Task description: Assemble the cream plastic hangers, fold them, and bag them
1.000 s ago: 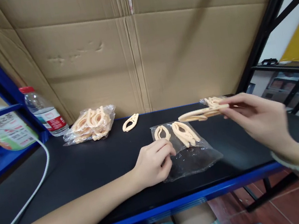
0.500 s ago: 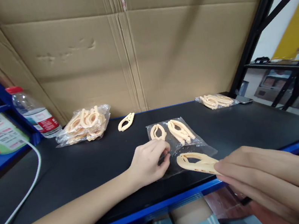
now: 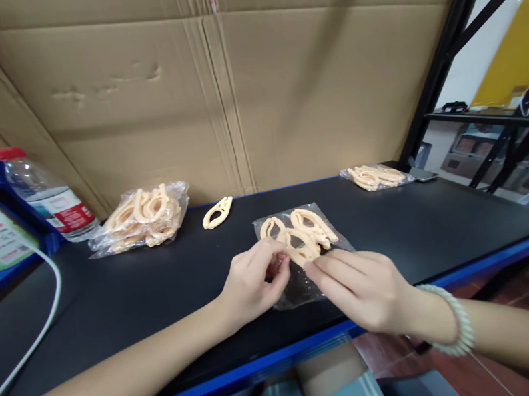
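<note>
A clear plastic bag (image 3: 294, 289) lies on the black shelf top (image 3: 168, 288) in front of me, with peach plastic clips (image 3: 314, 225) inside it. My left hand (image 3: 253, 284) pinches the bag's open edge. My right hand (image 3: 360, 286) holds another peach clip (image 3: 300, 251) by its near end, its far end at the bag's mouth. A pale bead bracelet (image 3: 452, 327) is on my right wrist.
A filled bag of clips (image 3: 140, 216) and a loose clip (image 3: 217, 212) lie at the back left, beside a water bottle (image 3: 45, 194). Another small pile of clips (image 3: 375, 176) lies back right. A white cable (image 3: 38, 330) crosses the left. Cardboard (image 3: 227, 96) walls the back.
My right hand brought a clip from the back-right pile down past the front edge and up to the bag's mouth. My left hand shifted from resting on the bag to pinching its edge.
</note>
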Demonstrator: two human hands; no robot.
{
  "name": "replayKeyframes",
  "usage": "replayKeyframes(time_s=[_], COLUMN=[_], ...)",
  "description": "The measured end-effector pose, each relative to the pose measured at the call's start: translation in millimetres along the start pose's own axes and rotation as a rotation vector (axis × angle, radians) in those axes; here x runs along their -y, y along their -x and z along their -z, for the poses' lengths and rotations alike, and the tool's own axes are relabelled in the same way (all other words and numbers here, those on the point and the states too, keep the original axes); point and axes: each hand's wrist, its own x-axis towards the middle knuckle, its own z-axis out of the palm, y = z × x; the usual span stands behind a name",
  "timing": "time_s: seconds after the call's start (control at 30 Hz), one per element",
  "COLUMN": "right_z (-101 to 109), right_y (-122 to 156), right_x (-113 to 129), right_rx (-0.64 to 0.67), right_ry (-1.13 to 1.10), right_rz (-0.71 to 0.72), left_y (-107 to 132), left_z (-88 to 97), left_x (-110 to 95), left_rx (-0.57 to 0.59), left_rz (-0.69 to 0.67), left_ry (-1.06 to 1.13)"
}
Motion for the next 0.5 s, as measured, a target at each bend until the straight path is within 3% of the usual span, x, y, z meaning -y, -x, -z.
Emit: replayKeyframes(time_s=[0.13, 0.27, 0.4, 0.5], right_z=[-29, -48, -57, -51], right_y=[-7, -7, -4, -2], right_x=[0, 1, -2, -6], right_rx=[0.119, 0.305, 0.328, 0.328], right_ry=[0.090, 0.002, -0.101, -0.190], right_rz=[0.019, -0.031, -0.067, -0.114], left_y=[-1, -1, -1, 0], left_z=[1.6, 1.8, 1.2, 1.3], left_x=[-2, -2, -1, -1], left_rx=[-0.038, -0.019, -0.014, 0.033], left_rz=[-0.016, -0.037, -0.032, -0.029], left_ry=[-0.010, 0.007, 0.012, 0.006])
